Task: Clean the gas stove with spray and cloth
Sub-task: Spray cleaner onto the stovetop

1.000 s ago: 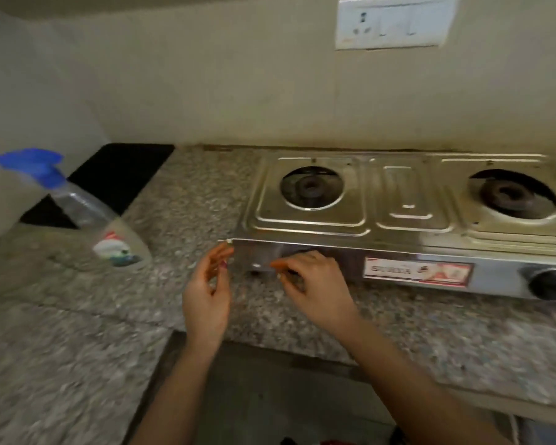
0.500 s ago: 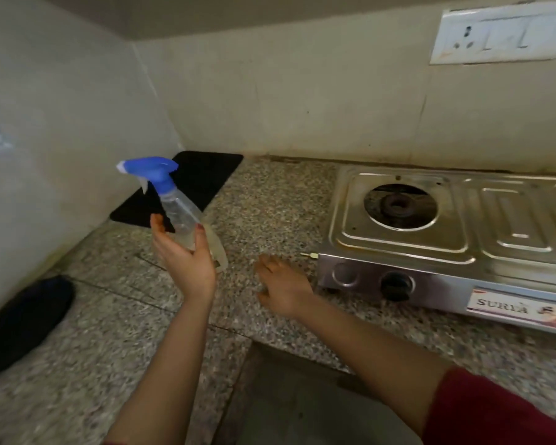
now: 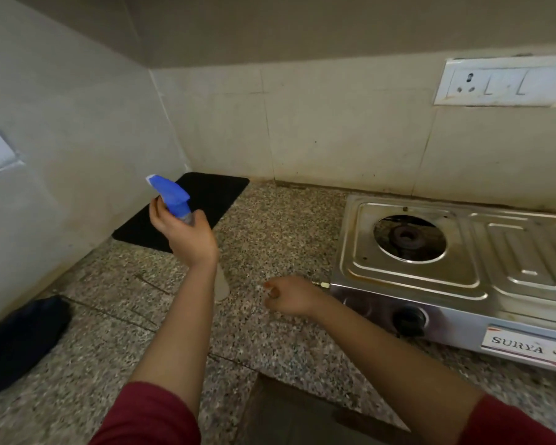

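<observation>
Raised since the earlier frame, the spray bottle (image 3: 174,200) now sits upright in the left hand (image 3: 187,234), whose grip is closed around the neck just under the blue trigger head, with the clear body hanging down beside the forearm. Right hand (image 3: 291,295) rests loosely curled on the granite desk (image 3: 270,226), holding nothing, just beside the front-left corner of the gas stove (image 3: 430,277). Stove stands at right; its left burner (image 3: 408,237) lies open, without a pan support, and a black knob (image 3: 410,319) faces front. A dark cloth (image 3: 16,342) lies at the far-left desk edge, well apart from both hands; a black mat (image 3: 187,213) fills the corner behind the bottle.

Step in hand, judged: bringing the spray to the stove. The nozzle points up and left, away from the steel, so the bottle should be turned toward the top plate before squeezing. Mist is best kept on the flat metal, clear of the burner opening. The cloth must then be fetched from the left.
</observation>
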